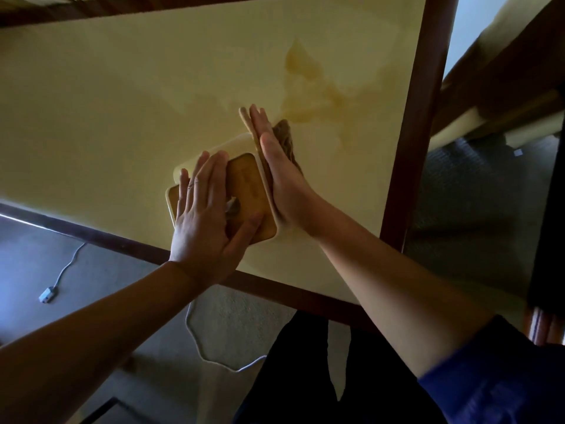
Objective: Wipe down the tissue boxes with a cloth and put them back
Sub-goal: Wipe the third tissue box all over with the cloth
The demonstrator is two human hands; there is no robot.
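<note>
A square tissue box [244,185] with a wooden lid and cream sides stands on the pale yellow table [107,111], near its front edge. My left hand [204,215] lies flat on the lid with straight fingers, and a bit of tissue shows at the slot beside my thumb. My right hand [275,169] stands on edge, fingers straight, pressing a brown cloth [287,142] against the box's right side. Most of the cloth is hidden behind that hand.
The table has a dark wooden rim [409,142] and a yellowish stain [308,87] beyond the box. On the grey carpet below lie a white cable with a plug [49,293] and another looped cable [198,341]. Dark furniture stands at the right.
</note>
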